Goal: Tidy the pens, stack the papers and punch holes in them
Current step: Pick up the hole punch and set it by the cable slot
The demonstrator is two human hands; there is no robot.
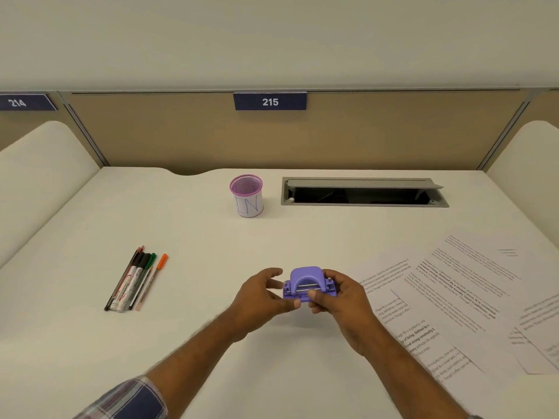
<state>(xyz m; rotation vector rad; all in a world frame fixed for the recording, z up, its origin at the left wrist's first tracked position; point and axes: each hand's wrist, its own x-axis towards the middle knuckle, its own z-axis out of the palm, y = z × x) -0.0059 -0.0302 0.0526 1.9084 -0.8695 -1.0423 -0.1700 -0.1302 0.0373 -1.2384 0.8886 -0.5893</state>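
Both hands on the purple hole punch (309, 284) at centre of the white table (196, 343): left hand (262, 299) pinches its left end, right hand (340, 300) grips the right end, thumb on the front edge. Pens (133, 281) lie bundled at left. Pink mesh pen cup (246, 195) stands upright behind. Printed papers (453, 297) are spread overlapping at right, beside the right hand.
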